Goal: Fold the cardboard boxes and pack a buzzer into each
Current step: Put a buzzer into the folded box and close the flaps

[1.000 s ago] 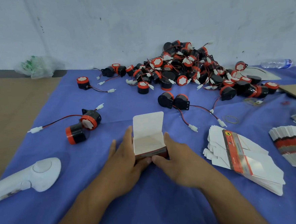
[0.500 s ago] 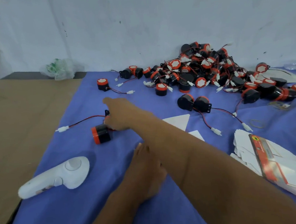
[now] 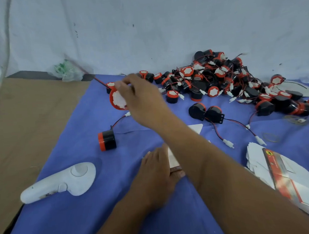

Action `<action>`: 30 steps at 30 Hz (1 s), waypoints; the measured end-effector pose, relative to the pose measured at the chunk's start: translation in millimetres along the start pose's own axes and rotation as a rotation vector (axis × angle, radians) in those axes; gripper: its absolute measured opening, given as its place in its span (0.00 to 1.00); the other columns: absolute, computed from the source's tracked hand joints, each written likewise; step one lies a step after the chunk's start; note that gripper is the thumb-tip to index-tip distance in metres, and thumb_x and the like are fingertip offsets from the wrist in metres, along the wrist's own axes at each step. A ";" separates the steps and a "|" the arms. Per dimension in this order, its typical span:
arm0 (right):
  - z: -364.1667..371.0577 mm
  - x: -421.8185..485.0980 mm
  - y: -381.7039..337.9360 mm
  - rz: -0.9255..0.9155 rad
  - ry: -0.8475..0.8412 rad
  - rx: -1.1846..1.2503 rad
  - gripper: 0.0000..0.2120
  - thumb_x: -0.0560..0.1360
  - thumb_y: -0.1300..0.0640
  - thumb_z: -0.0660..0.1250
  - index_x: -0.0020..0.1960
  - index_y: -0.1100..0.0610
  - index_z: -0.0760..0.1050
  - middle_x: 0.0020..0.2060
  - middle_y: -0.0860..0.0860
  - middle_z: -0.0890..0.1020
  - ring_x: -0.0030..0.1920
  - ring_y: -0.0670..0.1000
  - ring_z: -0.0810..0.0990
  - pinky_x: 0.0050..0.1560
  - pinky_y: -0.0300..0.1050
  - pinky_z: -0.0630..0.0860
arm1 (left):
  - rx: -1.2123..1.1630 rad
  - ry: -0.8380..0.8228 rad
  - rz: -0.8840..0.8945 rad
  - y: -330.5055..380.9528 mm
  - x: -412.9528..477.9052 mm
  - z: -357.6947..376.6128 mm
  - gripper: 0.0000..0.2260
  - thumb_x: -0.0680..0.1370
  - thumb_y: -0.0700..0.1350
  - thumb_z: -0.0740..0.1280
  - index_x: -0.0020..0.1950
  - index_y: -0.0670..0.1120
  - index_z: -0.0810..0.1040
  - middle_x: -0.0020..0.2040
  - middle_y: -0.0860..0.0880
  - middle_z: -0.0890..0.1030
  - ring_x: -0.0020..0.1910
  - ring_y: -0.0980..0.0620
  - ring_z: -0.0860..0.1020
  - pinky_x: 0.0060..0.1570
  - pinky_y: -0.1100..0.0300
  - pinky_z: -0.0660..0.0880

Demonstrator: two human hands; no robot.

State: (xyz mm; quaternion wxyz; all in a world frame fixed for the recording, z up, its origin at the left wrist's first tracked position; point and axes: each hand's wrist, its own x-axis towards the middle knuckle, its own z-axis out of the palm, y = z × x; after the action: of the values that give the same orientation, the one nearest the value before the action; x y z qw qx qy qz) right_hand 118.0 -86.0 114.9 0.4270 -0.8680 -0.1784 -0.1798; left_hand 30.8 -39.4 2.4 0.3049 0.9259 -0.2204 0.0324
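R hand (image 3: 141,97) grips buzzer (image 3: 117,99) | L hand (image 3: 158,173) holds box (image 3: 173,160)

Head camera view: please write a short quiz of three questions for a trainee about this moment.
1. True or false: the right hand grips a buzzer.
2. The cardboard box is held by: A) the left hand, B) the right hand, C) no hand.
3. Fill in: the white controller lies to the ___ of the left hand.
Key: 1 true; 2 A; 3 left.
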 end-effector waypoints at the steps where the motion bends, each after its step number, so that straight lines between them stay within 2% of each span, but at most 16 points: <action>1: -19.4 -12.3 -5.0 -0.050 -0.011 0.057 0.12 0.83 0.48 0.59 0.46 0.53 0.74 0.35 0.46 0.76 0.36 0.45 0.73 0.37 0.41 0.67 | -0.027 -0.002 0.015 -1.4 2.3 2.5 0.28 0.80 0.54 0.62 0.76 0.44 0.60 0.73 0.46 0.67 0.71 0.48 0.64 0.70 0.54 0.58; 3: -54.0 -43.4 -3.5 -0.054 -0.116 0.117 0.16 0.83 0.47 0.59 0.43 0.54 0.76 0.35 0.48 0.76 0.34 0.46 0.72 0.38 0.42 0.70 | -0.019 0.026 0.050 -1.9 3.5 5.8 0.28 0.79 0.55 0.64 0.75 0.48 0.60 0.71 0.50 0.69 0.70 0.50 0.67 0.69 0.53 0.61; 5: -79.6 -74.1 14.0 0.030 -0.244 0.025 0.15 0.82 0.46 0.61 0.50 0.55 0.80 0.41 0.48 0.81 0.38 0.45 0.76 0.41 0.41 0.73 | -0.016 0.041 0.112 -6.1 5.2 10.3 0.25 0.79 0.56 0.64 0.73 0.50 0.63 0.68 0.53 0.71 0.67 0.50 0.69 0.67 0.53 0.64; 7: -91.4 -97.2 33.0 0.192 -0.288 -0.023 0.17 0.77 0.40 0.65 0.59 0.50 0.76 0.49 0.42 0.81 0.42 0.40 0.78 0.43 0.35 0.74 | -0.069 0.040 0.215 -7.0 7.4 8.5 0.21 0.80 0.54 0.64 0.71 0.53 0.68 0.67 0.56 0.73 0.67 0.53 0.72 0.65 0.54 0.68; 9: -91.6 -109.9 46.4 0.244 -0.186 -0.012 0.20 0.70 0.35 0.68 0.54 0.46 0.72 0.49 0.42 0.79 0.42 0.39 0.78 0.40 0.35 0.75 | -0.190 0.053 0.262 -6.3 8.6 6.7 0.19 0.78 0.51 0.66 0.70 0.58 0.70 0.67 0.61 0.74 0.66 0.59 0.73 0.65 0.57 0.71; 12: -79.3 -118.9 57.3 0.034 0.059 -0.162 0.13 0.71 0.38 0.70 0.45 0.43 0.70 0.49 0.42 0.74 0.47 0.38 0.75 0.44 0.28 0.70 | -0.266 0.085 0.246 -7.9 9.0 7.8 0.21 0.76 0.51 0.67 0.69 0.58 0.70 0.65 0.60 0.76 0.65 0.57 0.75 0.62 0.54 0.74; 14: -71.4 -124.8 64.1 0.005 0.180 -0.131 0.10 0.71 0.38 0.69 0.42 0.41 0.71 0.48 0.41 0.71 0.48 0.36 0.74 0.45 0.26 0.69 | -0.254 0.091 0.247 -9.1 8.7 10.5 0.22 0.76 0.50 0.67 0.69 0.59 0.69 0.64 0.61 0.76 0.64 0.56 0.75 0.61 0.54 0.74; 16: -65.8 -130.0 71.9 0.056 0.209 -0.098 0.09 0.71 0.40 0.71 0.41 0.42 0.74 0.46 0.39 0.72 0.47 0.39 0.75 0.44 0.28 0.70 | -0.233 0.119 0.255 -10.4 11.0 10.9 0.21 0.77 0.49 0.68 0.69 0.61 0.70 0.64 0.63 0.76 0.63 0.58 0.75 0.60 0.55 0.75; 19: -65.3 -137.2 85.9 0.118 0.232 -0.145 0.09 0.74 0.47 0.74 0.41 0.50 0.76 0.43 0.43 0.75 0.44 0.43 0.75 0.42 0.32 0.71 | -0.232 0.109 0.255 -13.0 12.5 14.3 0.20 0.76 0.47 0.69 0.66 0.60 0.72 0.62 0.61 0.77 0.61 0.56 0.76 0.57 0.54 0.75; 22: -68.4 -136.3 90.7 0.207 0.199 -0.228 0.12 0.76 0.44 0.71 0.42 0.52 0.78 0.41 0.45 0.76 0.43 0.45 0.75 0.45 0.43 0.74 | -0.220 0.098 0.248 -13.5 9.2 14.0 0.17 0.76 0.51 0.69 0.64 0.59 0.71 0.60 0.62 0.77 0.60 0.57 0.76 0.57 0.52 0.75; 25: -63.2 -136.6 89.2 0.181 0.172 -0.397 0.14 0.77 0.47 0.69 0.41 0.56 0.79 0.38 0.48 0.80 0.45 0.52 0.73 0.47 0.49 0.72 | -0.199 0.074 0.209 -12.6 8.6 13.0 0.16 0.76 0.54 0.69 0.62 0.59 0.71 0.58 0.61 0.78 0.58 0.57 0.76 0.56 0.51 0.74; 28: -55.3 -134.9 83.9 0.238 0.061 -0.491 0.11 0.80 0.49 0.64 0.46 0.56 0.74 0.43 0.49 0.79 0.49 0.54 0.72 0.48 0.50 0.72 | -0.205 0.063 0.208 -12.1 8.8 13.1 0.16 0.76 0.50 0.70 0.62 0.58 0.72 0.56 0.61 0.78 0.56 0.57 0.76 0.55 0.51 0.74; 30: -58.5 -135.8 85.1 0.250 -0.054 -0.501 0.12 0.81 0.47 0.62 0.48 0.56 0.76 0.46 0.49 0.77 0.49 0.52 0.74 0.49 0.52 0.73 | -0.190 0.056 0.198 -12.2 7.9 14.0 0.18 0.78 0.50 0.68 0.67 0.56 0.69 0.59 0.60 0.76 0.58 0.56 0.74 0.59 0.51 0.72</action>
State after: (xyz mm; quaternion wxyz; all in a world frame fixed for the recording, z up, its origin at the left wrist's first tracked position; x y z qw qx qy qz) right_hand 29.7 -203.0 27.6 0.2132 -0.9663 -0.0314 -0.1410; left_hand 42.2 -41.8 -14.2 0.3925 0.8654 -0.3043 0.0673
